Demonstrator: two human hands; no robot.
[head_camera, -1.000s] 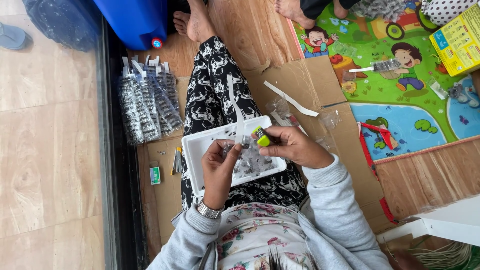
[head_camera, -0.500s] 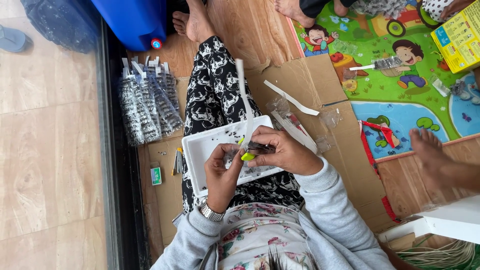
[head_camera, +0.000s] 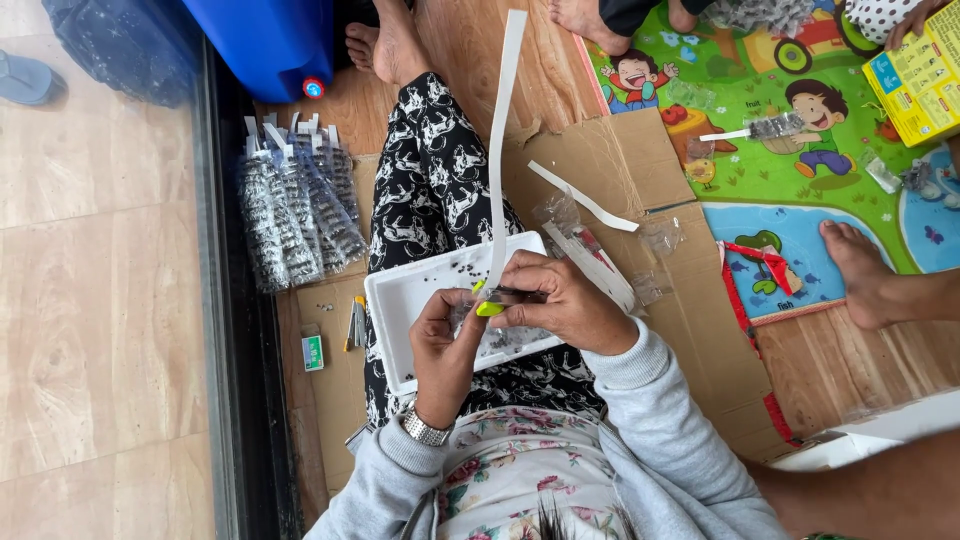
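A white foam tray (head_camera: 400, 300) with several small dark pieces rests on my lap. Over it, my left hand (head_camera: 443, 352), wearing a wristwatch, pinches a small clear plastic bag (head_camera: 462, 318). My right hand (head_camera: 562, 305) grips a small yellow-green tool (head_camera: 489, 308) against the bag's top. A long white strip (head_camera: 502, 130) rises from between my fingers, up past my knee. Both hands touch at the bag.
A heap of filled clear packets (head_camera: 292, 205) lies on cardboard (head_camera: 620, 160) to the left. Loose white strips (head_camera: 583, 198) and empty bags lie to the right. Another person's foot (head_camera: 860, 272) rests on the colourful play mat (head_camera: 800, 180). A blue container (head_camera: 265, 40) stands beyond my feet.
The white strip now stands much taller above my hands. My hands have shifted slightly lower over the tray. The other person's foot at the right has moved higher on the mat.
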